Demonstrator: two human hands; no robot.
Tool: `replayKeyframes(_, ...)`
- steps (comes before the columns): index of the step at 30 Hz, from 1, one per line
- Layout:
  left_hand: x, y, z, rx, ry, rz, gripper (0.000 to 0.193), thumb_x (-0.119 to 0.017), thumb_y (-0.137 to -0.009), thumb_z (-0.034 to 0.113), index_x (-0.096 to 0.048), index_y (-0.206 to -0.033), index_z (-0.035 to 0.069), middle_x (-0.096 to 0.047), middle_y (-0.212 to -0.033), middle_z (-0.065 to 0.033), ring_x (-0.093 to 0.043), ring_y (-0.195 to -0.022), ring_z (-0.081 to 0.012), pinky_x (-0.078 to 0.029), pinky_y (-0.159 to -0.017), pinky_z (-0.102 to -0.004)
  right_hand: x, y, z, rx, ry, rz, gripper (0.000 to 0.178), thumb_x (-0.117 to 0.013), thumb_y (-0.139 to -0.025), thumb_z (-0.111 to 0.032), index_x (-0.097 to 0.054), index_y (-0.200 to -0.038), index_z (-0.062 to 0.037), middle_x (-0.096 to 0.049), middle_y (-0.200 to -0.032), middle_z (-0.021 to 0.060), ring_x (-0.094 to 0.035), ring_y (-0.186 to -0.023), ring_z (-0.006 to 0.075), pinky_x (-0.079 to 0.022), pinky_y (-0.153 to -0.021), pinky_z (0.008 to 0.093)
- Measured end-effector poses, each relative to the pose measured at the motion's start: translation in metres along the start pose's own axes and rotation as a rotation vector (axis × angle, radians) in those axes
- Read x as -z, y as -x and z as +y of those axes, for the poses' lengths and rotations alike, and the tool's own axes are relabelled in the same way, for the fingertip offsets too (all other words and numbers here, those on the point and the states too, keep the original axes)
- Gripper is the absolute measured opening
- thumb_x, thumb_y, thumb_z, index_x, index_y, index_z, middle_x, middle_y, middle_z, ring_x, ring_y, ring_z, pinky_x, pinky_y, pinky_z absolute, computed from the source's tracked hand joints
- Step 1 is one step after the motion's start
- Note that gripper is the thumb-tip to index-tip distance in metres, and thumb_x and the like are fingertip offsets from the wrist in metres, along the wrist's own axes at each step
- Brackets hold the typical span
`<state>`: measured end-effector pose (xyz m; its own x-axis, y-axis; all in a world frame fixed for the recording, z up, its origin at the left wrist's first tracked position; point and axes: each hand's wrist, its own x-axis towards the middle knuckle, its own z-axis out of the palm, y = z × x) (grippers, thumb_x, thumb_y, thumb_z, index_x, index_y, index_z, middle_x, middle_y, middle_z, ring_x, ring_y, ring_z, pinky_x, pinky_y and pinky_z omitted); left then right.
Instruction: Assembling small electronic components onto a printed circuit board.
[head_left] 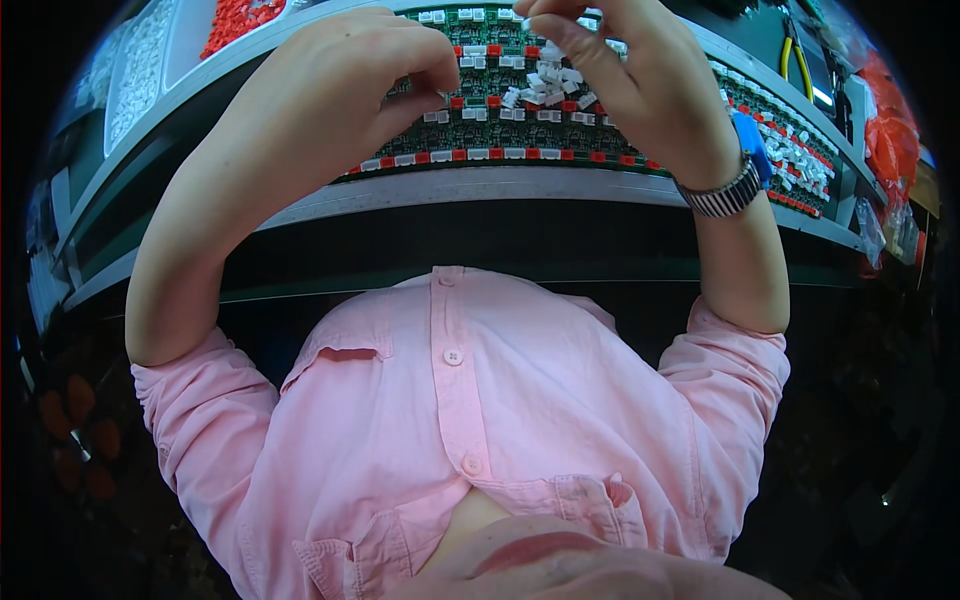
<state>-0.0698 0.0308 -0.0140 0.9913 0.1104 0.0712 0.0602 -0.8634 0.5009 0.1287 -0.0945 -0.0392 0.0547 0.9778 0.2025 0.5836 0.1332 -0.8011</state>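
Green circuit boards lie in a panel in front of me, with rows of white and red plug connectors along them. My left hand is over the panel's left part, fingers curled and thumb bent toward them, close to a red connector. What its fingertips hold, if anything, is too small to name. My right hand reaches over the far side, thumb and fingers pinched on a small white connector. Between the hands a loose heap of white connectors rests on the boards.
A bin of white connectors and one of red connectors stand at far left. More boards with loose white connectors lie right. Yellow-handled pliers and red plastic bags are beyond. A metal rail borders the near side.
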Motion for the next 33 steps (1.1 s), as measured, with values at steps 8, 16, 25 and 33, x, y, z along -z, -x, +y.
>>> replayKeyframes(8, -0.004, -0.006, -0.003, -0.148, -0.024, 0.029, 0.008, -0.068, -0.084, 0.007, -0.066, -0.091, 0.004, -0.063, -0.093, -0.0084, -0.06, -0.085, -0.0235, -0.05, -0.077, -0.0303, 0.005, 0.019, -0.005, -0.038, -0.359, 0.221, 0.014, -0.064, -0.089, 0.0, -0.064, -0.103, 0.0012, -0.062, -0.091, 0.0089, -0.057, -0.073, 0.0146, -0.048, -0.066, 0.0232)
replayKeyframes(16, -0.014, -0.038, 0.021, -0.005, 0.027, -0.05, 0.009, -0.069, -0.085, 0.012, -0.068, -0.092, 0.005, -0.059, -0.093, -0.0105, -0.057, -0.088, -0.025, -0.048, -0.079, -0.0306, 0.016, 0.028, -0.012, -0.098, -0.346, 0.289, 0.017, -0.069, -0.084, 0.004, -0.067, -0.101, 0.0035, -0.063, -0.091, 0.0075, -0.059, -0.074, 0.0131, -0.049, -0.067, 0.02)
replayKeyframes(25, -0.018, -0.032, 0.015, -0.002, 0.06, -0.008, 0.014, -0.068, -0.085, 0.015, -0.068, -0.092, 0.003, -0.059, -0.093, -0.0119, -0.057, -0.089, -0.0266, -0.048, -0.081, -0.0322, 0.014, 0.01, -0.016, -0.293, -0.371, 0.209, 0.01, -0.066, -0.085, 0.004, -0.066, -0.095, 0.0031, -0.064, -0.091, 0.008, -0.059, -0.074, 0.0124, -0.048, -0.067, 0.0189)
replayKeyframes(33, -0.012, -0.027, 0.009, -0.016, 0.085, 0.002, 0.016, -0.068, -0.085, 0.017, -0.067, -0.091, 0.002, -0.059, -0.094, -0.0136, -0.057, -0.091, -0.0277, -0.048, -0.082, -0.0332, 0.01, 0.002, -0.021, -0.268, -0.153, 0.122, 0.01, -0.061, -0.086, 0.005, -0.065, -0.095, 0.0033, -0.065, -0.09, 0.0083, -0.059, -0.073, 0.0135, -0.048, -0.067, 0.0204)
